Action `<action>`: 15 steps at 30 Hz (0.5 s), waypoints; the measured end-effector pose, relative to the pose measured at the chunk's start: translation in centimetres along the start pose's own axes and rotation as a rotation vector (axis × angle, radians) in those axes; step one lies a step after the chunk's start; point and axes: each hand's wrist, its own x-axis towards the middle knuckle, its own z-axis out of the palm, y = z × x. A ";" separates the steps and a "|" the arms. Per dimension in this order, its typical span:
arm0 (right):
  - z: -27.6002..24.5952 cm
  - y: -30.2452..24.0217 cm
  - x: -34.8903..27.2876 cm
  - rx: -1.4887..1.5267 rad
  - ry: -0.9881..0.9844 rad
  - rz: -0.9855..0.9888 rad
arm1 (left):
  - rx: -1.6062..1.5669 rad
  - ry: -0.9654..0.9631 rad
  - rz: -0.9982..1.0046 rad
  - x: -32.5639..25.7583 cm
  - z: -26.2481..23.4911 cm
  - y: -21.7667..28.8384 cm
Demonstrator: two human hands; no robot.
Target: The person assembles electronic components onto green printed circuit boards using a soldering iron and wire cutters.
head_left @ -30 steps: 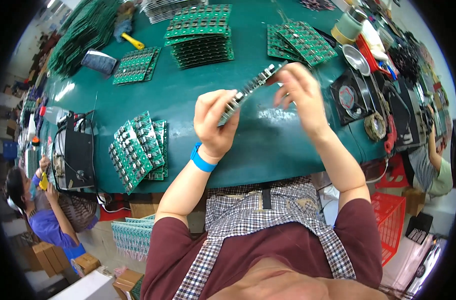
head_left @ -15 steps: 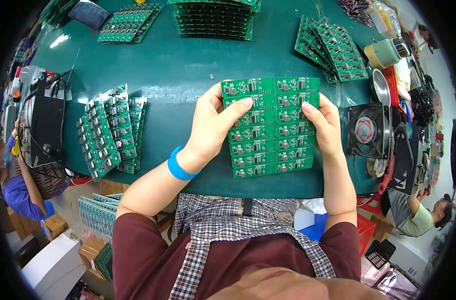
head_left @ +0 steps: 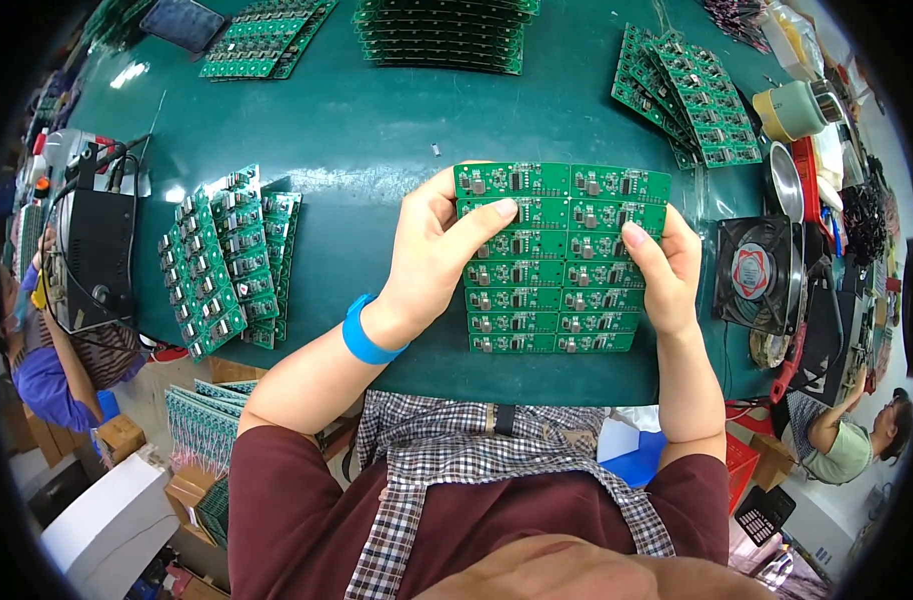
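Between my hands I hold up a green circuit board panel (head_left: pixel 567 270), made of two columns of small boards dotted with dark chips and components. My left hand (head_left: pixel 432 240), with a blue band on its wrist, grips the panel's left edge, thumb on the face and fingers behind. On the opposite edge my right hand (head_left: pixel 669 268) does the same, its thumb lying on the face. The fingers behind the panel are mostly hidden. Left of my left hand lies a group of overlapping circuit board panels (head_left: pixel 227 260).
A tall stack of boards (head_left: pixel 442 40) stands at the far middle. Board piles lie at far left (head_left: pixel 267 38) and far right (head_left: pixel 692 95). A black fan (head_left: pixel 752 270) sits on the right, a black box with cables (head_left: pixel 95 260) on the left. Other people work at both sides.
The panel has tilted, its top edge now looking wider than its bottom, and has shifted slightly right with both hands. The grip is the same. The whole view has shifted a little.
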 end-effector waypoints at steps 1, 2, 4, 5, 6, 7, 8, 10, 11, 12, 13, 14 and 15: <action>0.1 0.1 0.0 -0.009 0.004 -0.011 | -0.005 0.000 0.001 0.0 -0.1 0.0; 0.1 0.2 0.1 -0.006 0.002 -0.011 | -0.010 0.000 0.002 0.0 -0.1 0.0; -0.3 0.0 0.1 0.018 -0.019 0.021 | -0.026 -0.002 -0.005 0.2 0.0 -0.1; -0.2 -0.1 0.1 0.016 -0.017 0.021 | -0.041 -0.001 -0.012 0.2 0.1 -0.1; -0.1 -0.1 0.2 0.060 -0.010 0.040 | -0.039 0.001 -0.012 0.2 0.0 -0.1; 0.0 -0.1 0.2 0.103 -0.003 0.058 | -0.042 0.001 -0.018 0.2 0.0 -0.1; 0.1 -0.1 0.3 0.105 -0.004 0.058 | -0.044 0.000 -0.024 0.2 -0.1 -0.1; 0.1 -0.1 0.3 0.133 0.002 0.095 | -0.045 -0.003 -0.027 0.2 -0.2 -0.2; 0.1 0.0 0.3 0.133 0.001 0.095 | -0.046 -0.006 -0.031 0.2 -0.2 -0.3; 0.1 0.0 0.3 0.137 0.005 0.104 | -0.046 -0.007 -0.031 0.2 -0.2 -0.2; 0.0 0.0 0.3 0.141 0.009 0.113 | -0.047 -0.003 -0.036 0.2 -0.2 -0.2; 0.1 0.0 0.3 0.141 0.008 0.113 | -0.048 0.001 -0.041 0.2 -0.2 -0.2; 0.0 -0.1 0.2 0.151 0.005 0.116 | -0.048 -0.001 -0.041 0.2 -0.2 -0.2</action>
